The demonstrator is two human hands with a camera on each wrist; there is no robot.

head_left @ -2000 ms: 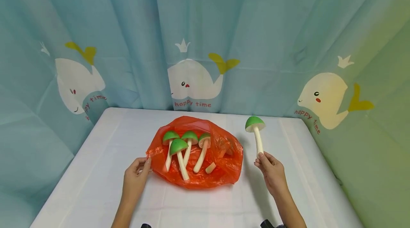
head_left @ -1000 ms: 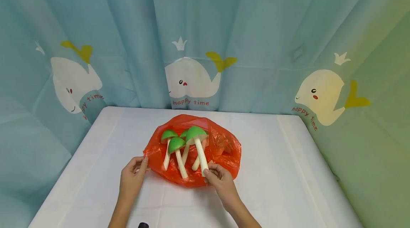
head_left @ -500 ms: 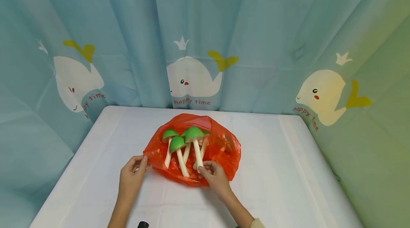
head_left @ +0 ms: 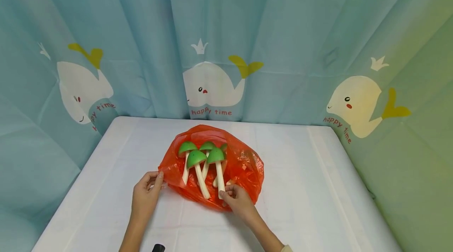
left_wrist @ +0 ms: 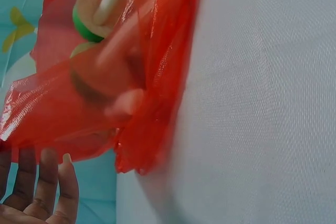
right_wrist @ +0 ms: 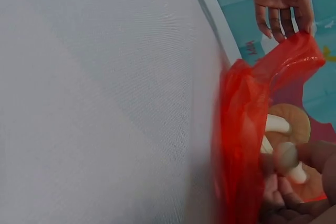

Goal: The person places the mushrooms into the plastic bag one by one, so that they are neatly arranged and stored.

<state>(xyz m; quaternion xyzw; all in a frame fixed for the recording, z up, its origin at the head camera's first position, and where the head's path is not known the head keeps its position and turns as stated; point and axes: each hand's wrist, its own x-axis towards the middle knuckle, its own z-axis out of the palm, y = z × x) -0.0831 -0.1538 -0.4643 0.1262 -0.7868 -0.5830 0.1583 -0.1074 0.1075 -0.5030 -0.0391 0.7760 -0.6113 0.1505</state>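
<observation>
A red plastic bag (head_left: pixel 249 169) lies on its side with its mouth toward me. My left hand (head_left: pixel 146 195) pinches the left edge of that mouth between thumb and fingers; the left wrist view has the raised film (left_wrist: pixel 58 114) over the fingertips. Between thumb and fingers my right hand (head_left: pixel 242 205) holds the stem end of a green-capped mushroom (head_left: pixel 216 156), its cap inside the opening. Several similar mushrooms (head_left: pixel 196 159) with pale stems lie in the bag, caps toward the back. One at the right is partly covered by the film.
The bag sits on a white-covered table (head_left: pixel 297 173), which stretches out on both sides of it. Behind the table hangs a blue-green curtain (head_left: pixel 293 47) printed with whales. A small black object (head_left: pixel 158 248) shows at the bottom edge beside the left forearm.
My right hand has brought the mushroom from the bag's right side leftward into its mouth. In the last half second, hand and mushroom dropped slightly toward me. My left hand keeps its hold.
</observation>
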